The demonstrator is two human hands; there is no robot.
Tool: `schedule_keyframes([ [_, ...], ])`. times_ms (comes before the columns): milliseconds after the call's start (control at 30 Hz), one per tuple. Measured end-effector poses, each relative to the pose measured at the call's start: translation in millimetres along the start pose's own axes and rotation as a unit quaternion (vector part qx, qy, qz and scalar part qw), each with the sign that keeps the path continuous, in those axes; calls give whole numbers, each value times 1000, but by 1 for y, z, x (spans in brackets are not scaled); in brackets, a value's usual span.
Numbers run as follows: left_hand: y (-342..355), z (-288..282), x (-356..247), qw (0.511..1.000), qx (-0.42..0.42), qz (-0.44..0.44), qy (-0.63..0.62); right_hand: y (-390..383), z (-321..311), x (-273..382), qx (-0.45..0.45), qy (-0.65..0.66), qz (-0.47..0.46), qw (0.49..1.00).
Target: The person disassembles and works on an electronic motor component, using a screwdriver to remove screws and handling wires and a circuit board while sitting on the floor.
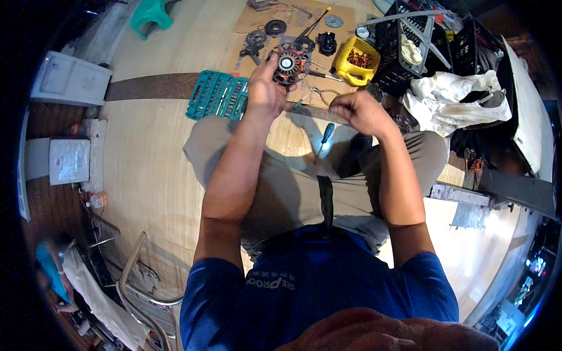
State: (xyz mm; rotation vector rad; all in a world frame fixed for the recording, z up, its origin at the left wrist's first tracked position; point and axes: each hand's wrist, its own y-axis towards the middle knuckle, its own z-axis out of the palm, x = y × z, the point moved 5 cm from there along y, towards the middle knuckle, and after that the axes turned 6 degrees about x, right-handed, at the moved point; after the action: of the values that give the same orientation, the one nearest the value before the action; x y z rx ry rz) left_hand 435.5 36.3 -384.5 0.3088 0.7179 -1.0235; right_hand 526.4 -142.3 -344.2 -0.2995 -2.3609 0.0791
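Observation:
My left hand (268, 90) grips a round motor part (287, 65) with copper windings and a pale hub at its centre, held above the cardboard. My right hand (360, 111) is curled, fingers pressed together; whatever they may hold is too small to make out. Close to its fingertips lie pliers (317, 90) with spread handles. A blue-handled screwdriver (328, 133) lies on the floor between my legs. Left of my left hand, a green socket set case (202, 93) lies open.
Cardboard (244, 35) carries a black ring part (276, 27), a toothed disc (333, 21) and a black block (326, 42). A yellow container (350, 76) holds copper-coloured pieces. At right are black crates (386, 50) and white cloth (456, 96); a green stool (151, 17) stands far left.

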Motion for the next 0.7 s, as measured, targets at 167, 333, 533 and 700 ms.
schedule_keyframes([
  [167, -15, -7, -20, 962, -144, 75, 219, -9, -31, 64, -24, 89, -89, 992],
  [333, -5, -2, -23, 973, -6, 48, 226, -26, -113, 10, -351, -73, -22, 933],
  [533, -4, 1, -19, 999, 24, 8, -42, -58, -141, -91, -278, -175, 3, 945],
  [700, -2, -24, -30, 995, -52, 82, -18, -164, -171, -143, -199, -348, 185, 897],
])
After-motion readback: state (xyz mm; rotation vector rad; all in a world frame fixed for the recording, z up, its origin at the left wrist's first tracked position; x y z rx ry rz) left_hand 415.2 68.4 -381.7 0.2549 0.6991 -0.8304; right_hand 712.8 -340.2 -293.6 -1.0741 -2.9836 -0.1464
